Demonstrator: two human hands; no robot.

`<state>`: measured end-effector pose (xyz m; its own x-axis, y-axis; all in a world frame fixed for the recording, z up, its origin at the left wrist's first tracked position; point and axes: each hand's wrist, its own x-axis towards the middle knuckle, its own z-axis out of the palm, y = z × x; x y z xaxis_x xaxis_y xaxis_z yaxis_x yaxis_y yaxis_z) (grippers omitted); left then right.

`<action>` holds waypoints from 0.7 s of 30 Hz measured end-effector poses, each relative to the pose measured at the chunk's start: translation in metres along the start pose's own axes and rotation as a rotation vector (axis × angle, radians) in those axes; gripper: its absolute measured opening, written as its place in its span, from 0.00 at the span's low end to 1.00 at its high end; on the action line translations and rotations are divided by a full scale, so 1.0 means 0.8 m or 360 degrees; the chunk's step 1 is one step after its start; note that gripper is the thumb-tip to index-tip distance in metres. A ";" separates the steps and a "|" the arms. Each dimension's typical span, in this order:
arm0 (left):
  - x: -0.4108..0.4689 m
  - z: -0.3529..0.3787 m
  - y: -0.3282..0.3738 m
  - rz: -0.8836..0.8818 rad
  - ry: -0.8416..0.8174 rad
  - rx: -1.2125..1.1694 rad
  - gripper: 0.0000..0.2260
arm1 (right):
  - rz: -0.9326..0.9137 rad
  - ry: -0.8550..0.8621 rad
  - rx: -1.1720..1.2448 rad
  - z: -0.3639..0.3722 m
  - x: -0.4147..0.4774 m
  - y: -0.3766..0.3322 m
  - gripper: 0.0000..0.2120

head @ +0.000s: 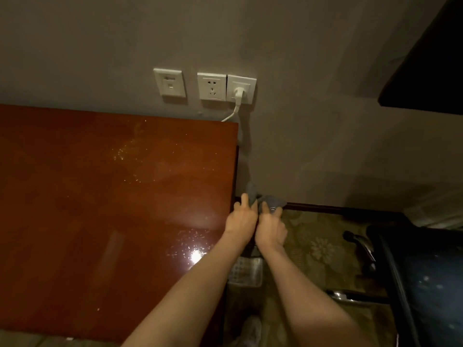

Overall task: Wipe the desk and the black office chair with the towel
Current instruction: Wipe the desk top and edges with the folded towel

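Hands, left (240,219) and right (270,227), pinch the towel (265,200) past the desk (112,196) edge at frame centre, probably refolding before wiping the chair (426,284) lower right.

Nothing legible shows anywhere: no text, brand, number or sign. The three white wall plates (211,86) above the far edge of the surface (100,184) carry only slots and small moulded marks, too small to make out. On the towel (271,199), just beside the right hand (270,229), sits a small pale patch, too blurred to tell whether it bears lettering.
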<state>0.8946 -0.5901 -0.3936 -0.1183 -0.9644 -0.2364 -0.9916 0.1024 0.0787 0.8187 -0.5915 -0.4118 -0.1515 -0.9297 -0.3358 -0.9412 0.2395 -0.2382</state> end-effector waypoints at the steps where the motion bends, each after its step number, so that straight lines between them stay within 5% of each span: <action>1: -0.001 -0.007 0.001 -0.0023 -0.0022 -0.0073 0.15 | 0.0000 0.0011 0.0023 -0.005 0.002 0.003 0.18; 4: 0.000 -0.011 0.007 -0.0143 -0.0091 -0.0268 0.16 | 0.0040 0.0072 0.0141 -0.017 0.002 -0.001 0.16; 10: -0.035 -0.025 -0.044 -0.0378 0.0146 -0.0467 0.22 | -0.0349 0.0259 0.0222 -0.008 -0.024 -0.037 0.20; 21: -0.177 -0.040 -0.177 -0.0853 0.0558 -0.0516 0.20 | -0.0949 0.0124 0.0391 0.021 -0.139 -0.169 0.20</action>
<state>1.0536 -0.4761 -0.3399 0.4583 -0.8888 -0.0026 -0.8369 -0.4326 0.3353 0.9681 -0.5157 -0.3574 0.3454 -0.9383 -0.0165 -0.7757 -0.2756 -0.5678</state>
